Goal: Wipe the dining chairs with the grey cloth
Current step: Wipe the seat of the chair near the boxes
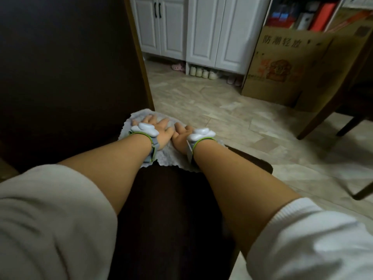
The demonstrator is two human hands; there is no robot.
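A dark brown dining chair fills the lower middle: its seat (173, 209) runs away from me and its tall back (66, 67) rises at the left. The grey cloth (169, 158) lies spread flat on the far end of the seat, next to the back's edge. My left hand (159, 128) presses palm-down on the cloth with fingers spread. My right hand (181, 136) lies flat on the cloth right beside it, thumbs nearly touching. Both wrists carry white devices on grey-green straps.
A large cardboard box (298, 63) stands on the tiled floor (222, 114) at the right, in front of a shelf. White cabinets (201, 27) with slippers and bottles beneath line the far wall. Another chair's legs (331, 114) show at the right edge.
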